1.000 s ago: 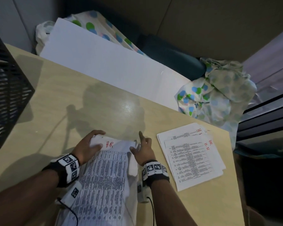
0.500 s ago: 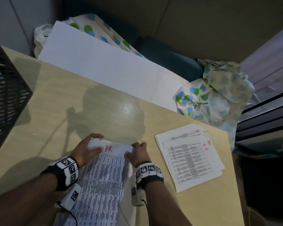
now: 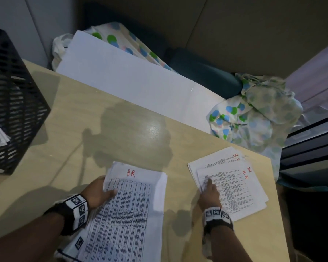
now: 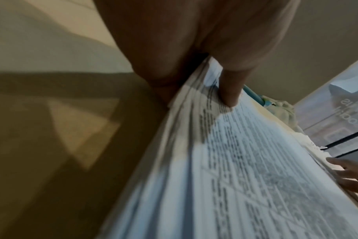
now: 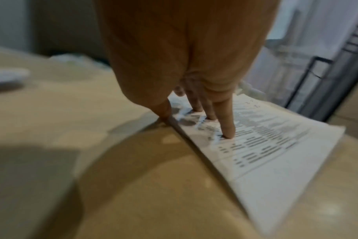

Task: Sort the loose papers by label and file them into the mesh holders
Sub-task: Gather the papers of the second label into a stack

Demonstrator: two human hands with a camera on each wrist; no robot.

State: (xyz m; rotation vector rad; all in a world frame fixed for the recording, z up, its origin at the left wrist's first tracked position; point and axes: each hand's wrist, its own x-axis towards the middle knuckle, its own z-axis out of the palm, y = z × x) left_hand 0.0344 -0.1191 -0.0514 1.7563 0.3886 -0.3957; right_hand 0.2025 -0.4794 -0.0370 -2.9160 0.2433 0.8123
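Observation:
A stack of printed sheets marked "HR" in red (image 3: 129, 205) lies near the table's front edge. My left hand (image 3: 100, 191) grips its left edge, thumb on top (image 4: 229, 90) and fingers underneath. A second, fanned pile of "HR" papers (image 3: 233, 184) lies to the right. My right hand (image 3: 209, 188) rests on that pile's left edge with straight fingers (image 5: 225, 122) pressing down on the print. A black mesh holder (image 3: 13, 103) stands at the far left with papers inside.
The tan table (image 3: 102, 129) ends at a far edge, behind which lean a white board (image 3: 133, 82) and spotted cloth (image 3: 254, 118). The table's right edge drops off beside a dark shelf (image 3: 311, 144).
My right hand let go of the left stack and moved right onto the second pile. The left hand keeps its hold, and the stack now lies flatter with its label showing.

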